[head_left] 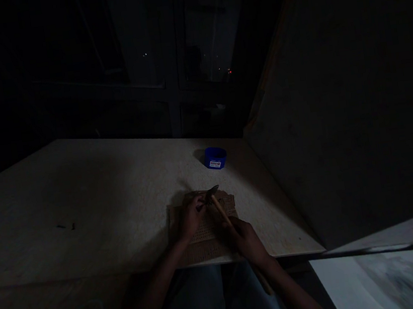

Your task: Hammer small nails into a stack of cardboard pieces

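Note:
The scene is very dark. My right hand (247, 239) is wrapped round the wooden handle of a small hammer (217, 204), whose metal head sits near the far edge of a brown perforated board (205, 233). My left hand (192, 216) rests on that board with its fingers pinched together close to the hammer head; what they pinch is too small and dark to make out. The board lies at the near edge of a pale table (102, 203).
A small blue round container (215, 157) stands on the table beyond the board. A large upright panel (339, 122) walls off the right side. A dark window frame (169, 78) is behind the table. A pale sheet (390, 280) lies at lower right.

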Tool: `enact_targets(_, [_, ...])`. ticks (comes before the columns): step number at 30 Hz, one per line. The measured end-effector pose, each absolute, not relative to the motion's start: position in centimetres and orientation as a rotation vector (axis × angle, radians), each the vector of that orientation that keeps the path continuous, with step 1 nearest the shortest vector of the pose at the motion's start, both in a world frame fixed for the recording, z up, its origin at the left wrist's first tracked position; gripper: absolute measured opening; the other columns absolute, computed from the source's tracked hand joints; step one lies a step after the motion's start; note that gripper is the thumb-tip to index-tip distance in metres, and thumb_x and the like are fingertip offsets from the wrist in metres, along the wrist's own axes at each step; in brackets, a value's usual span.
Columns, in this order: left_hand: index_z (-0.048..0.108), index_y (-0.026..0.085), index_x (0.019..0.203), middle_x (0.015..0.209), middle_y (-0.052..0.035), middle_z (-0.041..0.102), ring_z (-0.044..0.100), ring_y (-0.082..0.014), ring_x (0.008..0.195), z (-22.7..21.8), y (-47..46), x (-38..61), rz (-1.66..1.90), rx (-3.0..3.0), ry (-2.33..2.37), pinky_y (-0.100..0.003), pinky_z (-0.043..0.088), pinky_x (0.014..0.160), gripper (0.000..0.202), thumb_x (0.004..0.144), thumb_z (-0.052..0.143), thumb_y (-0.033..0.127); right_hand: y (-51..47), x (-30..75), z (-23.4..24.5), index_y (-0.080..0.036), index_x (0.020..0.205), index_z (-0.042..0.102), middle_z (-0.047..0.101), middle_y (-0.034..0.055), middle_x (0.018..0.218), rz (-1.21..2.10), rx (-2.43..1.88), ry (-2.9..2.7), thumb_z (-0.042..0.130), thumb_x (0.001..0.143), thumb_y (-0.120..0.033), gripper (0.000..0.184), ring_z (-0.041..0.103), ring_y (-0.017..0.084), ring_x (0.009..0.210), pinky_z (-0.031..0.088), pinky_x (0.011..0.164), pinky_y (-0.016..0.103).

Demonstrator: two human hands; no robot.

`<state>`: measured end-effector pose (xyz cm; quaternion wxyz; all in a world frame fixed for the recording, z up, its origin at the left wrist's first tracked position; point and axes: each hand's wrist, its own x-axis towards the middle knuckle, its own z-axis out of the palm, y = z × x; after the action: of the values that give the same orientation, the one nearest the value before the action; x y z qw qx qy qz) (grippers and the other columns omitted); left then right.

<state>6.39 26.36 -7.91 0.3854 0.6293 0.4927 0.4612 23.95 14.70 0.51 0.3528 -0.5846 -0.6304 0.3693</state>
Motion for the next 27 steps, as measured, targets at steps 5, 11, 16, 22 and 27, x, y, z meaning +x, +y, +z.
enact_targets(5, [0.064,0.020,0.108,0.095,-0.0062,0.075,0.073,-0.0199,0.089,-7.9,26.5,6.6,1.186,1.588,1.246,-0.035,0.057,0.083,0.030,0.080,0.063,0.009,15.1,24.1,0.4,-0.013,0.105,0.072,0.073,0.0094,0.088,0.906,-1.498,-1.620,0.044,0.097,-0.050,0.047,0.066,0.024,0.081,0.049,0.072,0.030])
enact_targets(11, [0.065,0.018,0.100,0.091,-0.0054,0.076,0.073,-0.0197,0.087,-7.3,26.4,6.6,1.163,1.622,1.266,-0.034,0.058,0.080,0.026,0.079,0.061,0.004,15.0,24.5,1.2,-0.014,0.102,0.073,0.069,0.0058,0.080,0.982,-1.470,-1.638,0.047,0.096,-0.051,0.046,0.062,0.020,0.073,0.045,0.064,0.027])
enact_targets(16, [0.065,0.019,0.100,0.094,-0.0058,0.076,0.073,-0.0191,0.089,-7.2,26.2,6.4,1.189,1.654,1.235,-0.034,0.057,0.082,0.021,0.082,0.062,0.008,14.0,24.3,1.0,-0.014,0.093,0.069,0.065,0.0042,0.080,0.991,-1.384,-1.491,0.049,0.094,-0.056,0.047,0.057,0.018,0.075,0.044,0.064,0.025])
enact_targets(22, [0.066,0.018,0.105,0.092,-0.0046,0.075,0.072,-0.0186,0.088,-7.0,27.0,6.3,1.087,1.693,1.206,-0.035,0.057,0.084,0.028,0.079,0.063,0.007,13.9,23.7,-0.6,-0.018,0.073,0.054,0.044,-0.0045,0.057,1.114,-1.388,-1.261,0.056,0.087,-0.061,0.046,0.040,0.010,0.049,0.031,0.042,0.021])
enact_targets(27, [0.060,0.023,0.126,0.117,-0.0069,0.070,0.067,-0.0192,0.105,-5.3,26.6,4.2,1.070,1.902,1.174,-0.038,0.054,0.095,0.048,0.080,0.060,0.008,13.5,23.6,-0.3,-0.021,0.075,0.049,0.039,-0.0082,0.054,1.230,-1.355,-1.167,0.056,0.086,-0.065,0.046,0.034,0.007,0.036,0.025,0.031,0.020])
